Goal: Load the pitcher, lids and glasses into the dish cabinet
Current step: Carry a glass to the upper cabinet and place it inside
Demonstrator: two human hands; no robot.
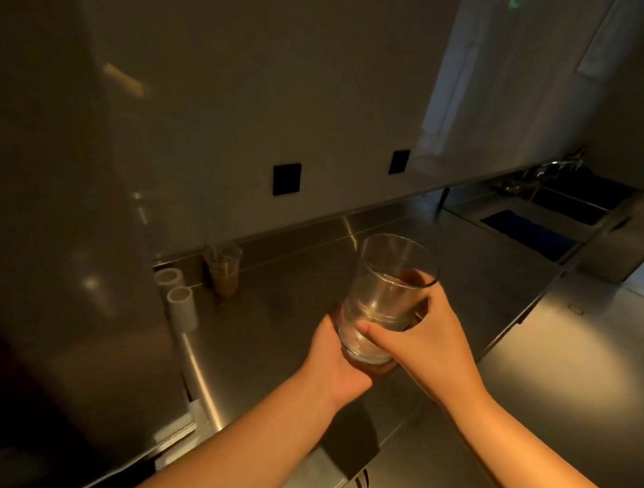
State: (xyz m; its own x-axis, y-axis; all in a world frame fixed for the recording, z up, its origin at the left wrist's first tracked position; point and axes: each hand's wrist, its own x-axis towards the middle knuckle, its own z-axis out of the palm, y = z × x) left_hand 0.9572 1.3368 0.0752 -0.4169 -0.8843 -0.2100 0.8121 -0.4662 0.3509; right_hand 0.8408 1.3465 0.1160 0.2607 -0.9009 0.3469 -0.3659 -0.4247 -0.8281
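Note:
Two clear glasses (pixel 389 283), one nested inside the other, are held above the steel counter (pixel 291 316) in the middle of the head view. My left hand (pixel 335 358) cups the lower glass from below and behind. My right hand (pixel 425 333) wraps around the stack from the right, thumb across the front and fingers behind the upper glass. The stack tilts slightly to the right. No pitcher or lids are in view.
A plastic cup with brown drink (pixel 223 269) stands at the counter's back left. Two white cylinders (pixel 179 304) sit beside a tall steel cabinet (pixel 73 233) on the left. Two black wall sockets (pixel 286 179) are on the backsplash. A sink with faucet (pixel 558 202) lies far right.

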